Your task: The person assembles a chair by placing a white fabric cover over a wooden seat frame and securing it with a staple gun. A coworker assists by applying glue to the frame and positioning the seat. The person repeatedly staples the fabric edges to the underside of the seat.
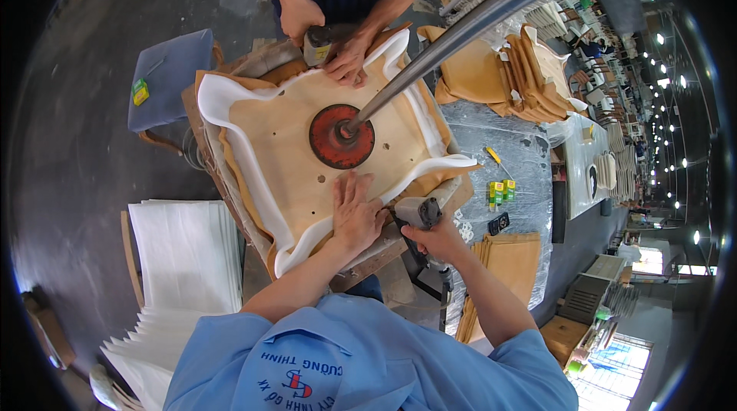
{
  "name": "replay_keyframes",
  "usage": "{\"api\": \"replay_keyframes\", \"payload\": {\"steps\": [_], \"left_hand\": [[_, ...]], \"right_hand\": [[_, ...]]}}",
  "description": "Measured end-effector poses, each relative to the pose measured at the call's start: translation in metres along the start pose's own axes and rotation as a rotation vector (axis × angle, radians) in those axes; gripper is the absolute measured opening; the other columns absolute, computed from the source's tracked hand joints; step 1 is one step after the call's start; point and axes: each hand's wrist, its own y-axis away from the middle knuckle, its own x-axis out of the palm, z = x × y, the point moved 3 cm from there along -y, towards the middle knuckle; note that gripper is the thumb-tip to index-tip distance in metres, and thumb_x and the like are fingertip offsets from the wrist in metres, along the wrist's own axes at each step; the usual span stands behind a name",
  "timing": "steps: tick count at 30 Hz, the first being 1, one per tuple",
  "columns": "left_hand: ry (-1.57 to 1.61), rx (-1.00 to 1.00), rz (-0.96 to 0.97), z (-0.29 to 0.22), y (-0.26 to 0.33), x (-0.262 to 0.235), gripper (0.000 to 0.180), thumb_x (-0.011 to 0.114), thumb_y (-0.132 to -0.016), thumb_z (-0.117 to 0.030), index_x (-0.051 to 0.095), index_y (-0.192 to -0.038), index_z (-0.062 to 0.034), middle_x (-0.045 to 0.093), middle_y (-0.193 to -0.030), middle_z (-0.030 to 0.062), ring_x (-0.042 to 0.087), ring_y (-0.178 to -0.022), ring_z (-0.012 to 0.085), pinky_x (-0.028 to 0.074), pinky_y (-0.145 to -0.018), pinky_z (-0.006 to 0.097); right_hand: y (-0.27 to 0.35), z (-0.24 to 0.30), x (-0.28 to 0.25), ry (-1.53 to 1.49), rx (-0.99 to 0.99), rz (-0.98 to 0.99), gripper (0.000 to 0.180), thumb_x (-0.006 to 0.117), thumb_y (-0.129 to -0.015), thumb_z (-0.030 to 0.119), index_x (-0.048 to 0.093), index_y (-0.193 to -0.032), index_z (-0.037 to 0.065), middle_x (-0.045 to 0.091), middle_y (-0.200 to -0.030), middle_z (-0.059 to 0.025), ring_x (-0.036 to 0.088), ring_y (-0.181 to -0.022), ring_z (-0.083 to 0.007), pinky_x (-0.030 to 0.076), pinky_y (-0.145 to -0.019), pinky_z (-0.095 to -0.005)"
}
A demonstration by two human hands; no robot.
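Observation:
A square wooden seat board (pixel 280 158) lies upside down, with white foam (pixel 219 100) and tan cover material (pixel 239 173) curling up around its edges. On the board's near edge rests my left hand (pixel 355 215), its fingers stretched toward the middle. My right hand (pixel 437 240) grips a staple gun (pixel 418 212), its head close to the near right edge of the seat. A red round press plate (pixel 342 137) on a metal rod (pixel 461 39) bears on the board's centre. Across from me, a co-worker's hand holds another staple gun (pixel 316 46) at the far edge.
On the right, a plastic-covered table (pixel 530 173) holds staple boxes (pixel 496 194), a yellow-handled tool (pixel 494 155), tan sheets (pixel 510 261) and a stack of tan-covered pieces (pixel 530 77). White sheets (pixel 180 257) are piled at left, below a blue padded seat (pixel 173 66).

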Motion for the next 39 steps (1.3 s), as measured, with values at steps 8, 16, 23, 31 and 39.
{"api": "replay_keyframes", "payload": {"steps": [8, 16, 23, 31, 39], "left_hand": [[-0.019, 0.014, 0.038, -0.002, -0.004, 0.000, 0.016, 0.081, -0.092, -0.029, 0.082, -0.097, -0.0133, 0.046, -0.166, 0.0169, 0.023, -0.165, 0.0493, 0.009, -0.134, 0.070], [-0.112, 0.040, 0.029, 0.003, 0.012, -0.018, 0.024, 0.081, -0.094, -0.034, 0.082, -0.102, -0.0114, 0.045, -0.166, 0.0175, 0.022, -0.165, 0.0500, 0.013, -0.132, 0.072], [-0.020, 0.039, 0.025, 0.010, 0.006, -0.011, 0.018, 0.079, -0.093, -0.028, 0.080, -0.097, -0.0107, 0.047, -0.164, 0.0163, 0.025, -0.164, 0.0496, 0.012, -0.133, 0.072], [-0.050, 0.032, 0.044, 0.009, 0.005, -0.017, 0.019, 0.083, -0.088, -0.026, 0.080, -0.097, -0.0089, 0.048, -0.164, 0.0161, 0.025, -0.164, 0.0490, 0.013, -0.133, 0.072], [0.012, -0.006, -0.015, 0.013, 0.020, -0.028, 0.025, 0.084, -0.088, -0.025, 0.076, -0.102, -0.0060, 0.045, -0.165, 0.0163, 0.021, -0.166, 0.0486, 0.015, -0.132, 0.072]], "right_hand": [[-0.013, 0.005, 0.007, 0.182, -0.059, -0.074, 0.042, 0.090, -0.091, 0.030, 0.073, -0.110, -0.002, 0.069, -0.074, -0.0060, 0.063, -0.055, -0.0148, 0.052, -0.053, -0.0352], [-0.005, 0.004, 0.003, -0.057, 0.030, -0.040, 0.034, 0.089, -0.092, 0.025, 0.074, -0.105, -0.002, 0.071, -0.076, -0.0042, 0.063, -0.055, -0.0117, 0.051, -0.051, -0.0309], [0.007, 0.007, 0.019, -0.001, 0.062, 0.002, 0.033, 0.089, -0.094, 0.023, 0.071, -0.108, -0.002, 0.067, -0.071, -0.0025, 0.061, -0.054, -0.0115, 0.049, -0.052, -0.0309], [-0.007, 0.006, 0.025, 0.278, -0.074, -0.091, 0.037, 0.089, -0.093, 0.028, 0.073, -0.106, -0.002, 0.071, -0.075, -0.0060, 0.064, -0.055, -0.0138, 0.052, -0.053, -0.0341], [0.005, 0.008, 0.022, -0.005, 0.043, 0.016, 0.033, 0.088, -0.094, 0.027, 0.072, -0.101, -0.001, 0.068, -0.072, -0.0033, 0.063, -0.056, -0.0115, 0.050, -0.053, -0.0320]]}}
